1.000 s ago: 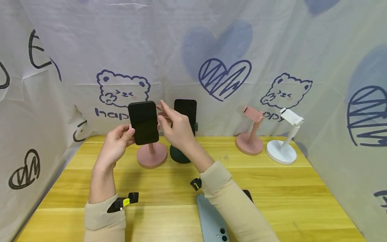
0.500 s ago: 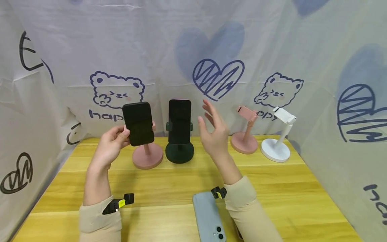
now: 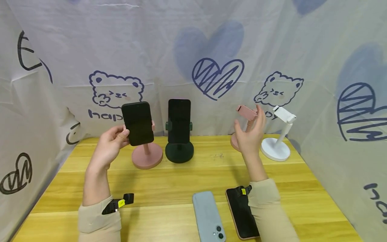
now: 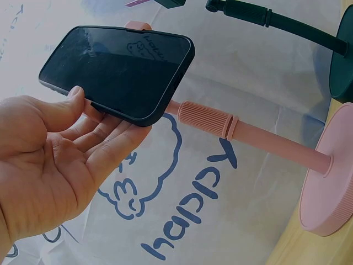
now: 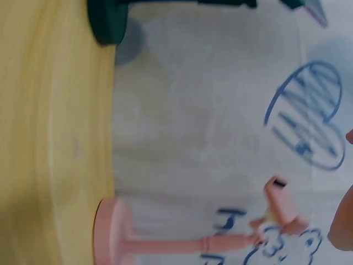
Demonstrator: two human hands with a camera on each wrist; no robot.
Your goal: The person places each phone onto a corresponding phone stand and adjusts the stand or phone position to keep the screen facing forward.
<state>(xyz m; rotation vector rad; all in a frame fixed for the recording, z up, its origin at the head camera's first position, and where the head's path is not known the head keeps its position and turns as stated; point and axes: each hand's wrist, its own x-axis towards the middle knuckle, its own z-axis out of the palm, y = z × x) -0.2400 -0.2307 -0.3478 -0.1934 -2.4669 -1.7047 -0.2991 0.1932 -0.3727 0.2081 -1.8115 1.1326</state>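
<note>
My left hand (image 3: 110,146) pinches the left edge of a black smartphone (image 3: 137,123), thumb in front and fingers behind. In the left wrist view the smartphone (image 4: 118,72) sits in the clamp of a pink phone stand (image 4: 276,146), whose round base is on the table. Over on the right, my right hand (image 3: 250,136) is raised with fingers spread in front of a second pink phone stand (image 3: 246,112), hiding part of its post and base. Whether it touches that stand cannot be told. The right wrist view shows this stand's tilted holder (image 5: 284,207) with no phone in it.
A dark green stand (image 3: 179,153) holds another black smartphone (image 3: 179,121) upright at mid-table. The white stand (image 3: 276,148) is at the far right. A light blue phone (image 3: 208,215) lies camera side up near the front, beside a black-screened phone (image 3: 242,211) partly under my right sleeve.
My right hand has left the smartphone on the left and moved right, past the green stand, to the second pink stand. My left hand keeps its hold in place.
</note>
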